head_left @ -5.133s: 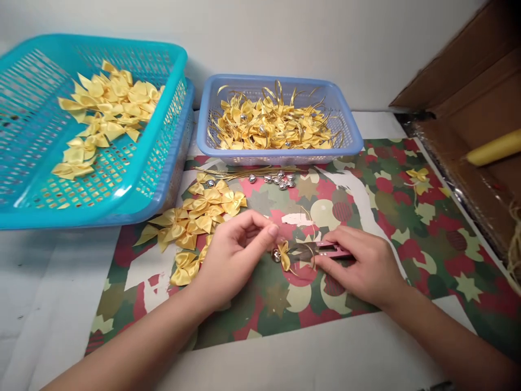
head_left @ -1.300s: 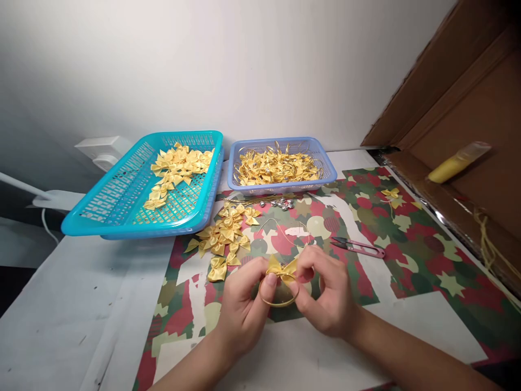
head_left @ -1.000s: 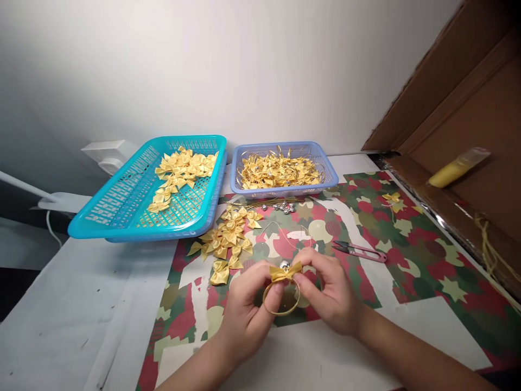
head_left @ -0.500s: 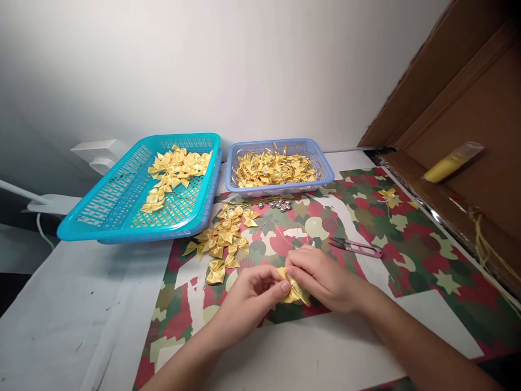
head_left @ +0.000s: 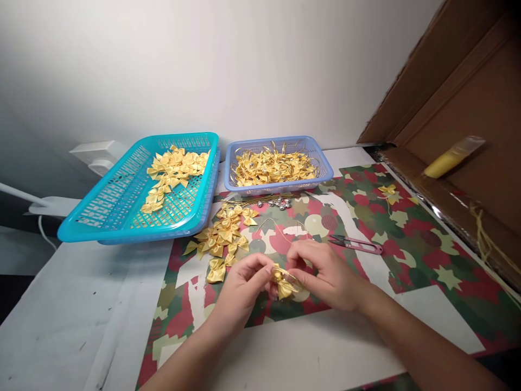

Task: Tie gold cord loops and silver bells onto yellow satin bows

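I see both hands meeting low in the middle of the frame, just above the patterned paper [head_left: 411, 255]. My left hand [head_left: 244, 279] pinches the yellow bow [head_left: 284, 286] between thumb and fingertips, narrow and closed on it. The right hand [head_left: 329, 274] grips the same bow from the other side, fingers curled in. A thin gold cord runs across the bow, though I cannot tell how it is fastened.

Just above and left of the hands lies a loose pile of bows [head_left: 226, 231], and the pink thread snips [head_left: 358, 244] lie on the paper to the right, apart from both hands. Higher up sit small silver bells [head_left: 280, 203] in front of the blue basket [head_left: 277, 187]. At the left of the frame is the turquoise basket [head_left: 122, 233], also holding bows, resting on the white surface [head_left: 61, 304].
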{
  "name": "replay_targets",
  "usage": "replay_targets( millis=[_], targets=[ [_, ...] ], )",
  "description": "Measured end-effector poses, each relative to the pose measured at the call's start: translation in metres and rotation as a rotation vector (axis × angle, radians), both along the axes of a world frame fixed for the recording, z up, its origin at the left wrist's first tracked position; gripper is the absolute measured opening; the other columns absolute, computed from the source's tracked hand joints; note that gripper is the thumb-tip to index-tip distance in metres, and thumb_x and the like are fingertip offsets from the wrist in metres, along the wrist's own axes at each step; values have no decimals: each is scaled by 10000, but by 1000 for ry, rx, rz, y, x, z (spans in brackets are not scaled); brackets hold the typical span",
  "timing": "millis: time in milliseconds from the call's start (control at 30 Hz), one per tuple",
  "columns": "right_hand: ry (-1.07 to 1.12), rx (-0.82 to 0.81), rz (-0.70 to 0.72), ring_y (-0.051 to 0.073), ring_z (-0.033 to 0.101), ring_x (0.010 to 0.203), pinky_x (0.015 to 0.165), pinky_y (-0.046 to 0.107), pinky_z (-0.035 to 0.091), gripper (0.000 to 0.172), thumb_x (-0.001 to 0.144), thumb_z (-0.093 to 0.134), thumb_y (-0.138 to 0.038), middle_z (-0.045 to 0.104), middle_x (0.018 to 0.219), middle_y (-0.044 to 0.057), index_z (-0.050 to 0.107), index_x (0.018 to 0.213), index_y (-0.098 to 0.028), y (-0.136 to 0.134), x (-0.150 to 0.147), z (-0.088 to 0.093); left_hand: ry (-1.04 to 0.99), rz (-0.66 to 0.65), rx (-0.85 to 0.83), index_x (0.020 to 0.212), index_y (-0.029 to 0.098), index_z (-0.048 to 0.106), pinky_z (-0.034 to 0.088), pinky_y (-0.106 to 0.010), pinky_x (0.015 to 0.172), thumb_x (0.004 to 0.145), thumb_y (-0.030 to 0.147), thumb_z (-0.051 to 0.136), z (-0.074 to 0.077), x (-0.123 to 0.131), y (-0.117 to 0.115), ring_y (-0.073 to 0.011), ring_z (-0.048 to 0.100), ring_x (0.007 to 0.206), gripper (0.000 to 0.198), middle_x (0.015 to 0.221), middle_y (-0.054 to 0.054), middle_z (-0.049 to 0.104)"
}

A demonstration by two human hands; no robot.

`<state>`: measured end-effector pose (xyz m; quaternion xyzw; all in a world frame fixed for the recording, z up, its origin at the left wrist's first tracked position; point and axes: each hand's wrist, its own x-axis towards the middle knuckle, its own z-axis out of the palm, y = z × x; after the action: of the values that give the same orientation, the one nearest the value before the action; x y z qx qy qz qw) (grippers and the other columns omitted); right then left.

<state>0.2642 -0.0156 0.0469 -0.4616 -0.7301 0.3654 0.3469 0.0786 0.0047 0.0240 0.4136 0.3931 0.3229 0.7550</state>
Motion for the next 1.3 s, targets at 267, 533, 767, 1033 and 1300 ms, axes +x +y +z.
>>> replay_targets(
  millis=[267,533,767,1033,1300],
  targets=[
    [52,13,-151,117,550,630,523,216,408,133,790,644,-182,582,705,-22,514,773,-204,-7,-10,-4,61,199,278,701,165,613,495,-205,585,757,264,725,3,-2,-1,-103,579,604,160,698,4,644],
    [66,424,-142,157,593,734,708,316,466,107,814,641,-102,669,772,16,598,820,-200,-3,-10,-7,169,191,528,685,191,561,495,-243,710,756,82,626,4,-5,-4,-148,612,792,146,824,-23,653],
    [-114,727,-143,167,523,696,640,318,428,190,855,548,-91,630,730,26,669,857,-237,-6,-1,-4,116,153,375,897,190,580,479,-236,628,803,289,649,4,-8,-2,-147,549,742,152,826,-23,568],
    [-154,740,-137,172,570,695,642,330,434,146,807,593,-98,687,713,15,659,844,-223,-3,-1,-6,-23,40,50,863,179,542,476,-183,571,713,288,786,6,-5,2,-94,537,643,306,722,14,577],
    [-242,708,-250,174,623,659,662,357,408,192,744,587,-57,721,718,-3,631,841,-217,-2,-7,-7,99,53,198,884,192,576,477,-178,602,767,273,742,7,-7,-2,-93,542,676,219,794,9,591]
  ],
)
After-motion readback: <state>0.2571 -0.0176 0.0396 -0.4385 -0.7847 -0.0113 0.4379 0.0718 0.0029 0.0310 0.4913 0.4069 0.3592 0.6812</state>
